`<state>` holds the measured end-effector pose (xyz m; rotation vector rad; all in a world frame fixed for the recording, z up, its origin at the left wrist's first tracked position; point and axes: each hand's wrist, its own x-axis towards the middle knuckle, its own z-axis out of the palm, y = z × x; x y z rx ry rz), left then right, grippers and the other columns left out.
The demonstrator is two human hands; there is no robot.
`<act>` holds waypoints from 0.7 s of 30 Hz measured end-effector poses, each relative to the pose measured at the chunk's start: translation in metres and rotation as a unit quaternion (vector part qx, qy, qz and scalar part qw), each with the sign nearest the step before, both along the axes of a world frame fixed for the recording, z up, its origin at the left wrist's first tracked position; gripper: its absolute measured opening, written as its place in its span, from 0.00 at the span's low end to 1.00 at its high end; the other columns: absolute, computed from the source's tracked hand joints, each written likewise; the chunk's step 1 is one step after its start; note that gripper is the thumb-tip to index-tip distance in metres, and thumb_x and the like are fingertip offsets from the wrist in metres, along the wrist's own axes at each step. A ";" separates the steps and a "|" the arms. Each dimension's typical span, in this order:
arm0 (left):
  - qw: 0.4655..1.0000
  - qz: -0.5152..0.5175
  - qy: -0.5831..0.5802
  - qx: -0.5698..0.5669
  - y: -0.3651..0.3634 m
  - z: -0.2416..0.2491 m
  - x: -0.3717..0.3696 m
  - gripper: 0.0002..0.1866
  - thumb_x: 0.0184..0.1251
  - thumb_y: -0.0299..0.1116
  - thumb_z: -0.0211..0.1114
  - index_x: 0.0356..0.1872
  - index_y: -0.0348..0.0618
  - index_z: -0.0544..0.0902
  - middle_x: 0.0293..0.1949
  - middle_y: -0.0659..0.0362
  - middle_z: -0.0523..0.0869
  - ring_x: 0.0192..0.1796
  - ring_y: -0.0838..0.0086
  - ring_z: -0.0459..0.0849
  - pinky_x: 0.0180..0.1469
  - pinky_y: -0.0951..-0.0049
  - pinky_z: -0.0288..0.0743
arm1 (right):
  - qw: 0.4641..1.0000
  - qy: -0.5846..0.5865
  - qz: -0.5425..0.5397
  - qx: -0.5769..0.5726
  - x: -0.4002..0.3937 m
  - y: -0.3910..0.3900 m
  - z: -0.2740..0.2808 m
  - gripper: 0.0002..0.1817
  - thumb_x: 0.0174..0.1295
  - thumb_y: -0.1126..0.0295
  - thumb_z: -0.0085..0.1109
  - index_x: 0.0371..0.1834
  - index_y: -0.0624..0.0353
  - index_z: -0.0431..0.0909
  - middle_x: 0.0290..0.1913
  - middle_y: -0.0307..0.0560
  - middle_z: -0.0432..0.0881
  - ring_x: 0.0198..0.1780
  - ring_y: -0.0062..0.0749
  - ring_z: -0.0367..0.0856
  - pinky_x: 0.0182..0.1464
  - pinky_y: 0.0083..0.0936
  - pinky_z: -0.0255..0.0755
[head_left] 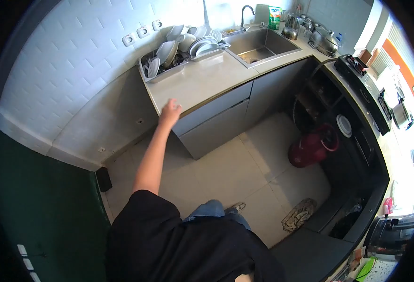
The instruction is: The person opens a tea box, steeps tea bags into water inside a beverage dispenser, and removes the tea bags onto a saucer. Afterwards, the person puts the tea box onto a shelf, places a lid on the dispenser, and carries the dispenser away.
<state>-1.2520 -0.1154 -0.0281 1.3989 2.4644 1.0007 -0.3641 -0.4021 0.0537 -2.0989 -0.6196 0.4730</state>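
Note:
My left hand (pixel 171 113) reaches forward to the near corner of the pale countertop (pixel 193 87). Its fingers are loosely bent and apart, with nothing visible in them, and they overlap the counter's edge in this view. Beyond the hand, a dish rack (pixel 167 73) holds stacked white bowls (pixel 167 50) and plates (pixel 203 47). Under the counter are grey drawer fronts (pixel 216 117). My right hand is out of view; only a small patch of skin shows at the bottom edge beside the black shirt.
Behind the counter are a steel sink (pixel 263 47) and faucet (pixel 247 10). Pots (pixel 326 42) and a black gas stove (pixel 364 91) line the right counter. A dark red gas cylinder (pixel 305 149) stands on the tiled floor, near a crumpled cloth (pixel 299 215).

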 end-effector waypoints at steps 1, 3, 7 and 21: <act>1.000 0.026 -0.009 0.008 0.015 0.006 -0.022 0.23 0.59 0.43 0.63 0.54 0.47 0.73 0.43 0.48 0.84 0.48 0.53 0.82 0.50 0.56 0.74 | 1.000 0.004 -0.008 0.001 0.002 0.002 -0.002 0.14 0.64 0.68 0.48 0.48 0.58 0.78 0.39 0.45 0.77 0.34 0.28 0.70 0.38 0.26 0.67; 0.996 0.070 0.040 0.033 0.043 0.016 -0.067 0.24 0.58 0.43 0.63 0.55 0.46 0.73 0.44 0.48 0.83 0.49 0.53 0.81 0.51 0.56 0.74 | 1.000 0.010 -0.030 -0.001 0.005 0.005 -0.003 0.14 0.64 0.67 0.48 0.49 0.58 0.78 0.40 0.45 0.77 0.34 0.28 0.70 0.38 0.26 0.67; 0.985 0.149 0.088 0.009 0.098 0.023 -0.152 0.28 0.57 0.47 0.63 0.58 0.46 0.71 0.50 0.47 0.81 0.54 0.53 0.79 0.55 0.54 0.73 | 0.996 0.018 -0.085 0.002 0.011 0.001 0.001 0.14 0.65 0.66 0.48 0.50 0.58 0.77 0.41 0.45 0.77 0.36 0.28 0.71 0.39 0.26 0.67; 0.946 0.240 0.132 -0.173 0.219 -0.012 -0.232 0.24 0.64 0.34 0.54 0.59 0.33 0.65 0.57 0.39 0.73 0.58 0.49 0.77 0.57 0.54 0.74 | 0.956 0.026 -0.291 0.039 0.035 -0.092 -0.001 0.17 0.65 0.63 0.47 0.53 0.56 0.76 0.46 0.45 0.77 0.40 0.28 0.72 0.43 0.25 0.66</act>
